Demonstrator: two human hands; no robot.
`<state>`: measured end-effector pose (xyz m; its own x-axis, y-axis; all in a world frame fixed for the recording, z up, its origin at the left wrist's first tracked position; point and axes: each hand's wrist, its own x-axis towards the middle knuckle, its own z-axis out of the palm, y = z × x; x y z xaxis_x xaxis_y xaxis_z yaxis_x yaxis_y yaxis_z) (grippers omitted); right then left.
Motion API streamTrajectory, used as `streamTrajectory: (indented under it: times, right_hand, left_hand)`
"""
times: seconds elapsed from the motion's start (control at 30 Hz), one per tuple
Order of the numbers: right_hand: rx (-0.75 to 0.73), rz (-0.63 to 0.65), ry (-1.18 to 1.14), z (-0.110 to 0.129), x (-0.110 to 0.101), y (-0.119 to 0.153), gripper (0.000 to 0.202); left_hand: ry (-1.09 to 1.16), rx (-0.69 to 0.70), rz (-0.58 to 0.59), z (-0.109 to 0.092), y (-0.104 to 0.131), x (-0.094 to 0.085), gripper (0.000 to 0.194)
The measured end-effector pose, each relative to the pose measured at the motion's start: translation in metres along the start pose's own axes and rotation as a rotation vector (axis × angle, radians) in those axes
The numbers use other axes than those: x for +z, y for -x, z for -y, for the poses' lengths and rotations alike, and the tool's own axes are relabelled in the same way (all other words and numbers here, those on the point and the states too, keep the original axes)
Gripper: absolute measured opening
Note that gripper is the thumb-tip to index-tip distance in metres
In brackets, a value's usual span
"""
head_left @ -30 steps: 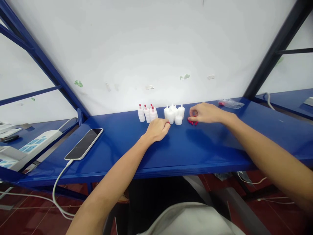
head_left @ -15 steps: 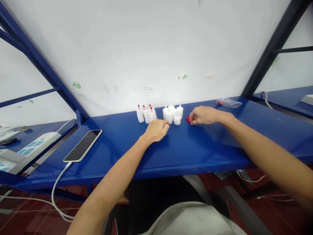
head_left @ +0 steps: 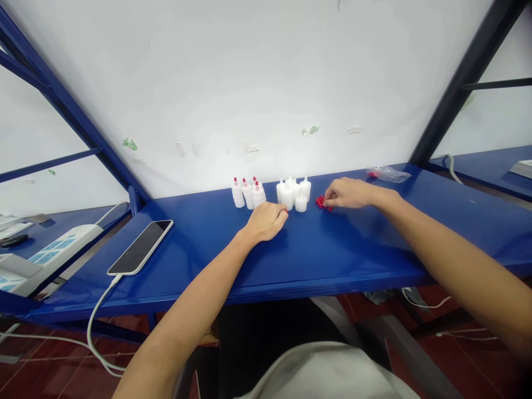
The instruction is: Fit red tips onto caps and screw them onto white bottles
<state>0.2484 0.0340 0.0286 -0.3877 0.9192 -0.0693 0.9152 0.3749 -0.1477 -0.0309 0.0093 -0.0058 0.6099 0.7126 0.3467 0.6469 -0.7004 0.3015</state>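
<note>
My left hand (head_left: 266,221) is gripping a red cap (head_left: 286,210) front-left of the uncapped nozzle bottles (head_left: 286,197); right of them, my right hand (head_left: 348,193) is dipping among loose red caps (head_left: 320,201), possibly pinching one, I cannot tell; lifting singly avoids scattering.

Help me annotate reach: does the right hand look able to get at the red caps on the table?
Probably yes: the right hand is at the edge of the red caps, and the white bottles stand left of them, not in between.
</note>
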Motion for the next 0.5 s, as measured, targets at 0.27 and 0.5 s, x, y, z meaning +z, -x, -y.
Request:
streamTrajectory:
  times: [0.27,0.5]
  right_hand:
    - [-0.019,0.064,-0.034,-0.0045,-0.0068,0.0055,0.015]
    - [-0.005,0.063,-0.02,-0.0049,-0.001,0.0014,0.009]
  left_hand:
    - [-0.005,0.011,0.001,0.0007,0.0,0.0003,0.034]
    - [0.031,0.014,0.01,-0.0009,0.0005,-0.0014,0.033]
